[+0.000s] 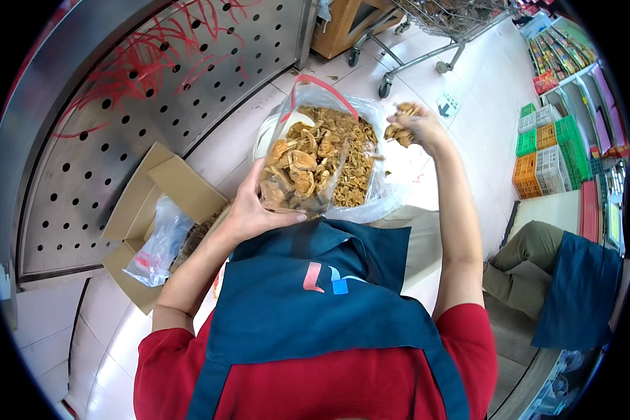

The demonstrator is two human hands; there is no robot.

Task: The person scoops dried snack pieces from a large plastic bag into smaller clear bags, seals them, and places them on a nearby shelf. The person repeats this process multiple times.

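My left hand [254, 205] grips the lower side of a clear plastic bag [341, 176] with a red-edged open mouth. Large dried mushrooms [300, 165] fill the lower part of it. Just behind stands a bigger clear liner bag [380, 197], opened wide, full of small brown dried mushrooms [359, 173]. Out to the right, my right hand [428, 128] is closed around a small bunch of dried mushrooms [401, 126], apart from both bags. A white rounded rim [265, 134] shows at the left of the bags; the rest of it is hidden.
On my left, an open cardboard box [173, 184] holds crumpled plastic bags [163, 236], beside a perforated metal panel [189, 68]. Ahead is a wheeled wire cart [430, 37]. Stacked plastic crates [546, 149] stand to the right, near another person's bent legs [530, 262].
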